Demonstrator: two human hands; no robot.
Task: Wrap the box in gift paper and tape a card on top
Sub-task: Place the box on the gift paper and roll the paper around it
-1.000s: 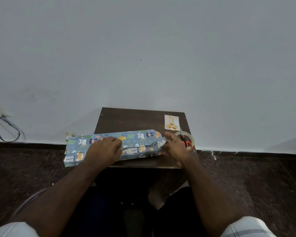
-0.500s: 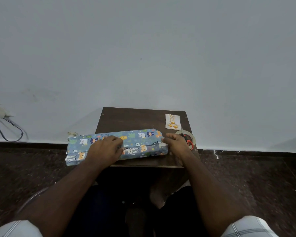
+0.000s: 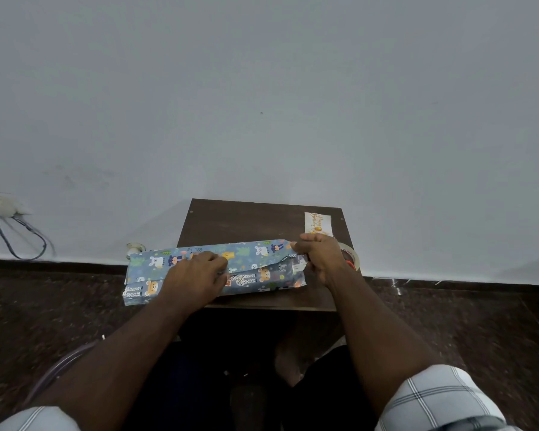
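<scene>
Seen from above, two bare forearms reach forward from checked sleeves (image 3: 442, 396) toward a small dark table (image 3: 246, 222) set against a pale wall. The left arm angles inward, and the left hand (image 3: 196, 275) lies palm down on the middle of a long box wrapped in blue animal-print paper (image 3: 255, 259), fingers loosely spread and pressing along the seam where the paper overlaps. The right arm comes in straighter, and the right hand (image 3: 321, 256) sits at the box's right end, fingers curled over the folded paper there; it seems to pinch the end flap, though the fold itself is too small to read clearly. The box lies crosswise near the table's front edge, its left end overhanging the table. A pale card (image 3: 318, 223) with gold print rests flat at the back right corner, just beyond the right hand. A roll of tape (image 3: 352, 259) lies just right of that hand, partly hidden behind it.
</scene>
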